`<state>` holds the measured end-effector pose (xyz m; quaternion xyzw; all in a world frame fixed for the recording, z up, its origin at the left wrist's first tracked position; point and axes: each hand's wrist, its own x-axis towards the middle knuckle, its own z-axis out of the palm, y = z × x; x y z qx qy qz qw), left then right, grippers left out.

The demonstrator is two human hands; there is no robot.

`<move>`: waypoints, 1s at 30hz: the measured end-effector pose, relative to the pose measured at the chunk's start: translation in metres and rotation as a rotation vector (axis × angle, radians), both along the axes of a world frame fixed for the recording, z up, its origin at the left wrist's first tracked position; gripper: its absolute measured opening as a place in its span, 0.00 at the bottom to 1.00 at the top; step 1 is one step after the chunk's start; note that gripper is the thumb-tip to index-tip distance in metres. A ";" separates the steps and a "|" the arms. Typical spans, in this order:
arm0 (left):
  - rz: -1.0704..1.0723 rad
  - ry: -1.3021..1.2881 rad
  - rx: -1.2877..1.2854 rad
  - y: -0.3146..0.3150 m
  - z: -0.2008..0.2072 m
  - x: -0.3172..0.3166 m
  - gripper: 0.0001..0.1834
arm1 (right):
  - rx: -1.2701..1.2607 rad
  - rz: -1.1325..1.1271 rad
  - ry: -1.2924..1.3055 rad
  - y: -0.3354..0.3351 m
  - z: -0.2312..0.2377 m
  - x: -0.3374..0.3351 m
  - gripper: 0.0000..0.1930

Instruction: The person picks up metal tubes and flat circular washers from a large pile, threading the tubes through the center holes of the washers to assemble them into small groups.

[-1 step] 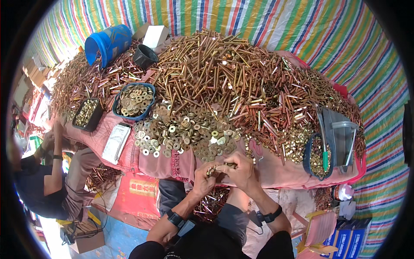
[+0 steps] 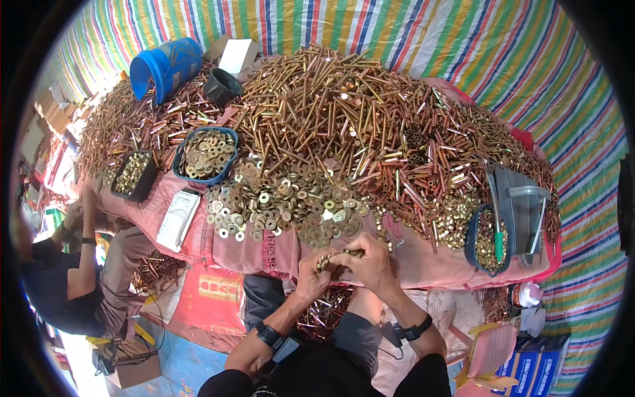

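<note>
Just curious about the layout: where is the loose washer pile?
In the head view, the loose washer pile lies near the middle, just beyond the left hand and to the lower right of the blue basin of washers.

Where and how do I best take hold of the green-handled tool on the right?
Best by its green handle, probably with the right hand coming from the near side: the handle is slim, runs toward you over the nuts in the blue basin, and its near end looks free. The grey plastic piece crowds the right side.
</note>
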<state>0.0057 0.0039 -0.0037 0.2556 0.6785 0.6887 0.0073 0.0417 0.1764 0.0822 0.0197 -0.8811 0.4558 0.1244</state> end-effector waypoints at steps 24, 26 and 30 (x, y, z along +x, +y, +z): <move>-0.081 -0.075 -0.040 -0.005 -0.008 -0.001 0.13 | -0.186 -0.100 0.035 -0.008 -0.014 0.016 0.14; -0.091 -0.132 -0.022 -0.005 -0.007 -0.001 0.15 | -0.219 -0.209 -0.060 -0.005 -0.018 0.017 0.14; -0.106 -0.407 0.089 -0.004 -0.004 -0.001 0.17 | -0.563 -0.102 -0.456 0.020 -0.017 0.019 0.08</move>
